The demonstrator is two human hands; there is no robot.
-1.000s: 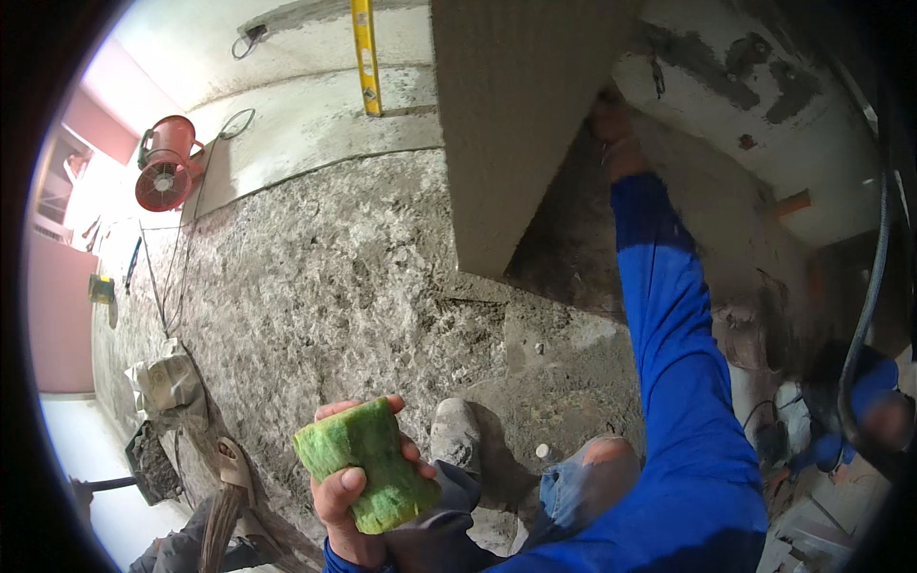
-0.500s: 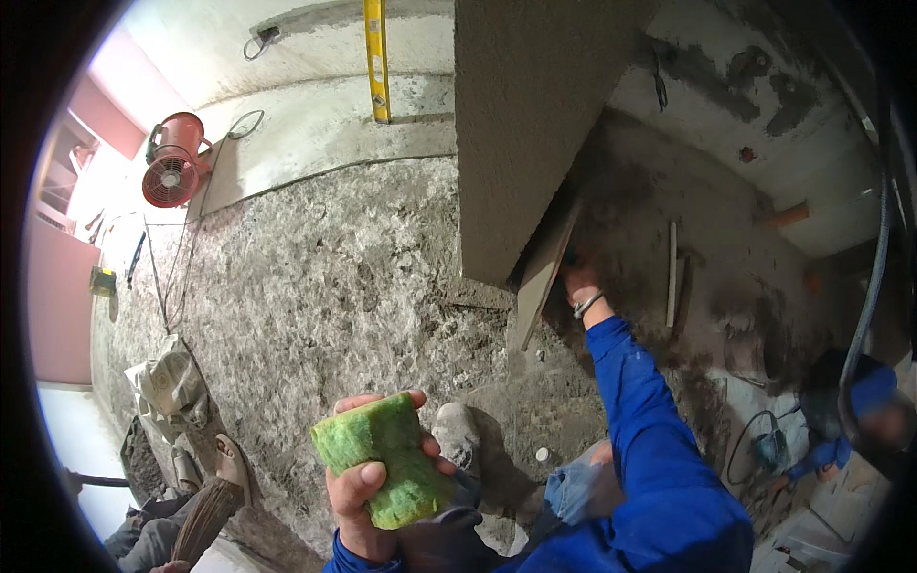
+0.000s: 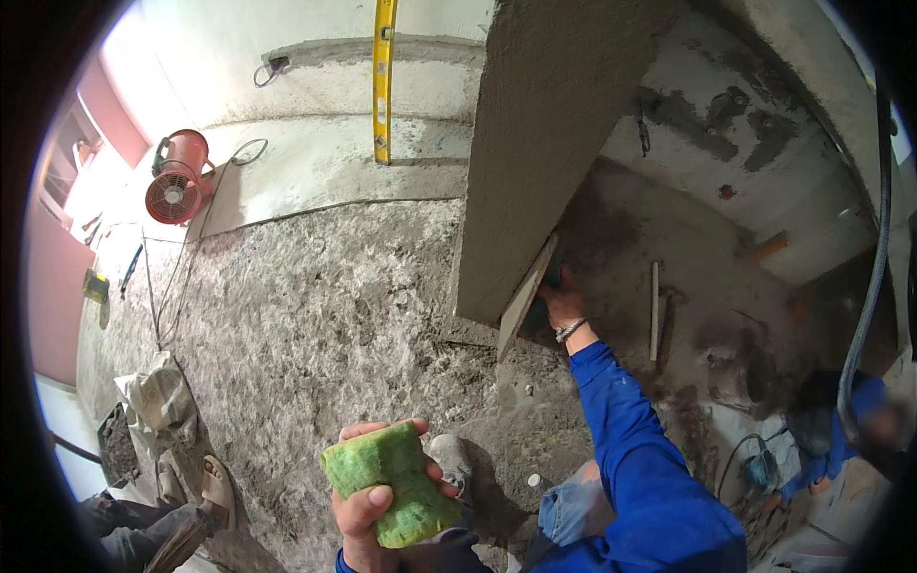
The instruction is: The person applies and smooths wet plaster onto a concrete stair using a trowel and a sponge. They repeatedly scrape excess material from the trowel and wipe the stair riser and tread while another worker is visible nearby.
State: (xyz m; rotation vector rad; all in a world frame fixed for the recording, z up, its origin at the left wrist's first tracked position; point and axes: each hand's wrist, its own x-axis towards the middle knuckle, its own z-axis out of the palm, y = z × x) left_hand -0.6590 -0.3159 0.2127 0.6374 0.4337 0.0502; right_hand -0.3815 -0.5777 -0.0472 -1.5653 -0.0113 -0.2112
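Note:
My left hand (image 3: 368,506) grips a damp-looking green sponge (image 3: 392,482), thumb across its front and fingers behind it. My right arm, in a blue sleeve, reaches forward. At its end my right hand (image 3: 565,302) is closed on the handle of a flat plastering float (image 3: 527,294), seen nearly edge-on. The float stands tilted along the right side of a grey plastered wall end (image 3: 564,124), near its lower corner. Shadow hides part of the fingers and the handle.
A yellow spirit level (image 3: 383,86) leans on the far wall. A red fan (image 3: 179,177) stands far left on rough floor (image 3: 315,286), with cables and a sack (image 3: 160,406) nearer. Another person's sandalled foot (image 3: 218,489) is at left; a blue-sleeved person (image 3: 864,411) crouches right.
My right hand and the float have shifted slightly left and lower in the picture, as has the wall's lower corner. The head view has tilted a little; the sponge stays in my left hand.

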